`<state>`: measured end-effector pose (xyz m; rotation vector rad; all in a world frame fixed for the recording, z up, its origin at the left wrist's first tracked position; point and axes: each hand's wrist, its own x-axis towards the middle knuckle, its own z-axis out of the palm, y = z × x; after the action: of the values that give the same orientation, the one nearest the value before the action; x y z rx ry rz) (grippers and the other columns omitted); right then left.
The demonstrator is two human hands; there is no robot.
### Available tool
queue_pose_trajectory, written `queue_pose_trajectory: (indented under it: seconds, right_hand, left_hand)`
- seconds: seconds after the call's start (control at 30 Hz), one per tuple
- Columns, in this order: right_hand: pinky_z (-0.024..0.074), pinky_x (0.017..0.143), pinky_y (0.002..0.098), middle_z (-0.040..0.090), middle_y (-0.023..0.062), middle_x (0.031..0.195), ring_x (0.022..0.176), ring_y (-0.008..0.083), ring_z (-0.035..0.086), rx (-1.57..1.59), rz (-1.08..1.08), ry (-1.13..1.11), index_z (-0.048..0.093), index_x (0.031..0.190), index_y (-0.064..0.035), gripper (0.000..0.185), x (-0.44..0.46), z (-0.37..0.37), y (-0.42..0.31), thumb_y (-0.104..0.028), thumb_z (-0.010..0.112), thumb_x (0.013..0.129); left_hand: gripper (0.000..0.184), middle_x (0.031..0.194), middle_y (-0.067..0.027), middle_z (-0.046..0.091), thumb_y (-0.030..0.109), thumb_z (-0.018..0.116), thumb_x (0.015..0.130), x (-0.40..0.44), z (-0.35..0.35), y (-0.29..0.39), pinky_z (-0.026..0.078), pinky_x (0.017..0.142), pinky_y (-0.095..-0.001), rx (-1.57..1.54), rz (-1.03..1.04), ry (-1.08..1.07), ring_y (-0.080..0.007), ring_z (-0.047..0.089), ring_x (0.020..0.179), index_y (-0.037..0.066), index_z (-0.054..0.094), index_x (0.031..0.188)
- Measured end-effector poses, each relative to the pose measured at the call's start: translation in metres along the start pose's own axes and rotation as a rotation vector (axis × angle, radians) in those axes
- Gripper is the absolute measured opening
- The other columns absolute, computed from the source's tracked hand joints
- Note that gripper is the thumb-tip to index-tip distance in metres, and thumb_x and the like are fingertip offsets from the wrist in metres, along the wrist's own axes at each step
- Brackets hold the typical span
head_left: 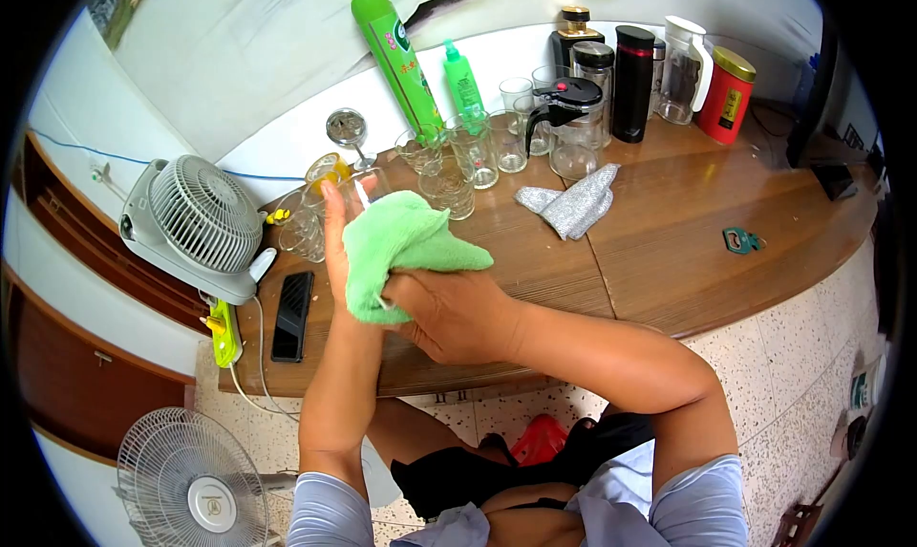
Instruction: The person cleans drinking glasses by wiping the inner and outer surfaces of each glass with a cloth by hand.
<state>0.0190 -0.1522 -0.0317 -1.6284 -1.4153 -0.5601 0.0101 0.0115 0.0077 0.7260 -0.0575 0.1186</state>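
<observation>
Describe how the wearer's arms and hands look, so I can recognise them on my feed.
Both the left hand and right hand are ungloved, the left partly hidden. No watch or bracelet shows on either wrist. The left sleeve and right sleeve are pale blue-grey and short, leaving the forearms bare.

"Any legible lettering?"

"None: markings on the green aerosol can (399,69), far centre, red tin (727,100), far right, and floor fan's hub (212,504), near left, appear too small to read."
</observation>
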Motion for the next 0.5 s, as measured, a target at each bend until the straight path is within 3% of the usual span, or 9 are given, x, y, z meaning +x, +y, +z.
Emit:
queue_pose_trajectory:
  seconds: [0.1, 0.27, 0.33, 0.4, 0.5]
  right_hand:
    - [0.0483, 0.096, 0.0552, 0.061, 0.0218, 0.126, 0.115, 0.0480, 0.059, -0.045, -0.060, 0.012, 0.055, 0.134, -0.0071, 0.052, -0.001, -0.002, 0.005, -0.016, 0.075, 0.086]
    - [0.0481, 0.093, 0.0550, 0.062, 0.0206, 0.121, 0.113, 0.0466, 0.060, -0.087, 0.039, 0.142, 0.055, 0.127, -0.0051, 0.041, 0.007, -0.013, 0.010, -0.020, 0.072, 0.092]
    - [0.0478, 0.094, 0.0555, 0.061, 0.0236, 0.121, 0.112, 0.0490, 0.060, 0.053, 0.069, 0.179, 0.051, 0.130, -0.0035, 0.043, 0.009, -0.011, 0.018, -0.022, 0.070, 0.096]
    - [0.0478, 0.094, 0.0555, 0.059, 0.0273, 0.122, 0.112, 0.0520, 0.058, 0.123, 0.075, 0.200, 0.046, 0.135, -0.0014, 0.045, 0.012, -0.012, 0.019, -0.024, 0.065, 0.101]
    - [0.0485, 0.094, 0.0545, 0.059, 0.0251, 0.123, 0.113, 0.0506, 0.058, 0.150, 0.120, 0.158, 0.049, 0.135, -0.0025, 0.047, 0.008, -0.007, 0.012, -0.021, 0.069, 0.097]
  left_hand:
    - [0.061, 0.114, -0.0190, 0.073, 0.065, 0.056, 0.104, 0.002, -0.005, 0.002, 0.059, 0.097, -0.0506, -0.079, -0.098, -0.213, -0.0343, 0.073, 0.109, 0.010, 0.060, 0.130]
    - [0.064, 0.127, -0.0151, 0.071, 0.061, 0.044, 0.109, -0.002, 0.023, -0.023, 0.054, 0.108, -0.0458, 0.022, -0.030, -0.059, -0.0305, 0.068, 0.121, 0.008, 0.057, 0.142]
    - [0.067, 0.132, -0.0140, 0.069, 0.060, 0.039, 0.110, -0.003, 0.030, -0.024, 0.052, 0.110, -0.0458, 0.130, 0.030, -0.012, -0.0293, 0.066, 0.123, 0.004, 0.058, 0.142]
    - [0.064, 0.135, -0.0149, 0.068, 0.057, 0.042, 0.110, -0.005, 0.026, -0.022, 0.051, 0.110, -0.0460, 0.106, 0.043, -0.031, -0.0310, 0.065, 0.125, 0.004, 0.060, 0.140]
    - [0.064, 0.135, -0.0156, 0.068, 0.056, 0.046, 0.108, -0.003, 0.016, -0.014, 0.052, 0.108, -0.0450, 0.040, 0.049, -0.036, -0.0311, 0.065, 0.123, 0.001, 0.062, 0.138]
